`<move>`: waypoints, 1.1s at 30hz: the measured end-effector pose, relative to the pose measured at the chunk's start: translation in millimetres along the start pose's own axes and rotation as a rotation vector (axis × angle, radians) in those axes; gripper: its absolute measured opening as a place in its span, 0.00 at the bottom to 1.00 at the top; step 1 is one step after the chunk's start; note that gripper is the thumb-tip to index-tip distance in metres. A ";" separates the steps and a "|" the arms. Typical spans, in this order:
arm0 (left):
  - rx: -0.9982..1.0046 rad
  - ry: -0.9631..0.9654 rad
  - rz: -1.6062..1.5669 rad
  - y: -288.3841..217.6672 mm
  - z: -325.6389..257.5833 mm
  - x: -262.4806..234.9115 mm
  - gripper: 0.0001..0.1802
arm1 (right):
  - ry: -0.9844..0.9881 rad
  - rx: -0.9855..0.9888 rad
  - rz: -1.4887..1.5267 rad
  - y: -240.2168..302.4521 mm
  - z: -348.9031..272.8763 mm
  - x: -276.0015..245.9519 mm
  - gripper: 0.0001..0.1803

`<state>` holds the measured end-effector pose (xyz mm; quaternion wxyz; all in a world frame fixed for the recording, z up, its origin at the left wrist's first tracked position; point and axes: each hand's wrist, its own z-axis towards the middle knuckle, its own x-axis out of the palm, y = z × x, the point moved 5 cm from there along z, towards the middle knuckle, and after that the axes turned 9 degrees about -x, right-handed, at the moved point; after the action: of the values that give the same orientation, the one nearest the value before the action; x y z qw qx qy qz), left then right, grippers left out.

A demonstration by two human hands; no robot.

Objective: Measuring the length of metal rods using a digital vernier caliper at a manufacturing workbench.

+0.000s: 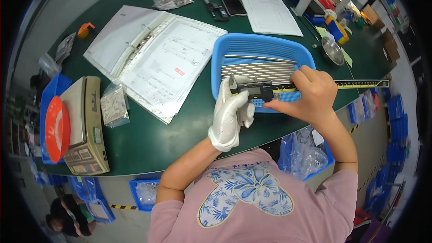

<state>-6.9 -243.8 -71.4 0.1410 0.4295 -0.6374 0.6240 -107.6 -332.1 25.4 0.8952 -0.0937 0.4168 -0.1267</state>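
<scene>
Left hand (230, 110), in a white glove, was raised over the near edge of the blue basket (220, 49), fingers curled around the jaw end of a digital caliper (258, 91). Whether a rod sat between the jaws could not be told; the glove hid that spot.

Right hand (312, 94), bare, gripped the caliper's slider, thumb and forefinger pinching just beside the display, other fingers folded over the beam. The beam ran out to the right, past the basket and over the table (148, 139) edge.

Basket stood on the green table, holding a layer of thin metal rods (258, 68) laid side by side, one loose rod lying across them at the far side.

Left of the basket: open binder (153, 58) with drawing sheets. Further left, a scale (85, 126), a small bag of parts (113, 105) between scale and binder. Far side: a phone (232, 4) and a sheet of paper (268, 11).
</scene>
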 end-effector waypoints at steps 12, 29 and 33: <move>-0.073 0.061 0.244 -1.7 7.1 6.2 0.21 | 0.050 0.075 0.039 -15.1 -18.2 5.8 0.32; -0.123 0.138 0.580 -16.7 13.5 8.4 0.33 | 0.170 0.074 0.059 -34.3 -51.9 -10.4 0.23; 0.057 0.137 1.150 -40.2 57.9 23.2 0.19 | 0.180 0.213 -0.143 -62.5 -80.2 -36.3 0.26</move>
<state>29.1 -299.5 -38.3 -0.1915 -0.0237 -0.7407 0.6435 -201.2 -385.4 17.8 0.8479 -0.0158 0.4717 -0.2415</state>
